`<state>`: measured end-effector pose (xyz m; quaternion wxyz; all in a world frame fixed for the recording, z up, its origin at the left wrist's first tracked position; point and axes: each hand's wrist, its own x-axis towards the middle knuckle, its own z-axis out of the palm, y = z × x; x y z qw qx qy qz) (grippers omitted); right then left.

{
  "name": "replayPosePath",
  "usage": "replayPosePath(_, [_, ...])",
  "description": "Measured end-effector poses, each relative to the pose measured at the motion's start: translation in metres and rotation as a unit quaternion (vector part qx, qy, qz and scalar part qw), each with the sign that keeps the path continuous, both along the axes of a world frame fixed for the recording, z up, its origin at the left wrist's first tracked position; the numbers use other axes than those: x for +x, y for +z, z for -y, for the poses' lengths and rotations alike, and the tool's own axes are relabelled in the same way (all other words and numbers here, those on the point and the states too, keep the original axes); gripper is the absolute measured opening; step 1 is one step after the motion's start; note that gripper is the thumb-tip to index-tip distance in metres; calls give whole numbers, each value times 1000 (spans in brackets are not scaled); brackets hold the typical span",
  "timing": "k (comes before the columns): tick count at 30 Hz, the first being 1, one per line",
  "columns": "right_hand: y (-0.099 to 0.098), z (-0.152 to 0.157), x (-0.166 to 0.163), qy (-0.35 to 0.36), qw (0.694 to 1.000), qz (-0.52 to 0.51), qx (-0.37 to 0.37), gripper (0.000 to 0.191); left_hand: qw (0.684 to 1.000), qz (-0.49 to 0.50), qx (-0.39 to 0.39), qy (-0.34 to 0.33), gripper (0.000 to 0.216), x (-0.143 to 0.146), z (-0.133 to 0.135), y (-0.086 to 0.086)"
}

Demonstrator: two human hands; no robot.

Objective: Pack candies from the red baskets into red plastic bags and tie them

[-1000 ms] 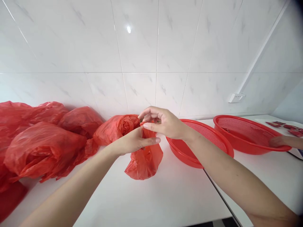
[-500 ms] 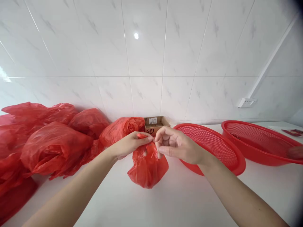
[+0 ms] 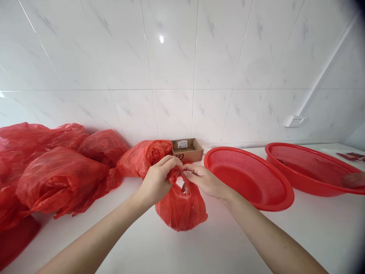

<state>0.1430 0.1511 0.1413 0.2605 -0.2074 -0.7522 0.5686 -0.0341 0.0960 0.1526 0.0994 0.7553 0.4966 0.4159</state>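
A small red plastic bag (image 3: 181,207) sits on the white counter (image 3: 176,251) in front of me. My left hand (image 3: 158,179) pinches the bag's gathered top from the left, fingers closed on the plastic. From the right, my right hand (image 3: 202,180) grips the same twisted handles. Both hands meet above the bag, which bulges below them.
Several filled red plastic bags (image 3: 61,171) pile up at the left along the tiled wall. A small open cardboard box (image 3: 188,150) stands behind the hands. Two red mesh baskets (image 3: 248,177) (image 3: 310,167) lie at the right. Another person's hand (image 3: 353,179) shows blurred at the far right.
My right hand came down from above the bag and closed on its handles next to my left hand. The bag's top is now drawn tight between both hands.
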Motion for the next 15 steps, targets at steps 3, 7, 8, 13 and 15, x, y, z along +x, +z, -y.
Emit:
replayPosePath(3, [2,7,16,-64,985,67,145,31,999,-33,-16,-28,30,-14,16,-3])
replayPosePath(7, [-10,2,53,-130,939,176,265,31,990,-23,-114,73,28,-60,54,-21])
replayPosePath(8, [-15,-3,62,-145,932,195,270,32,981,-9,-148,122,29,-72,63,-28])
replayPosePath(13, [-28,-19,81,-184,930,208,239,32,942,45,-272,192,45,-86,92,-52])
replayPosePath(15, [-32,-17,72,-220,935,177,215,32,940,36,-295,166,45,-73,94,-53])
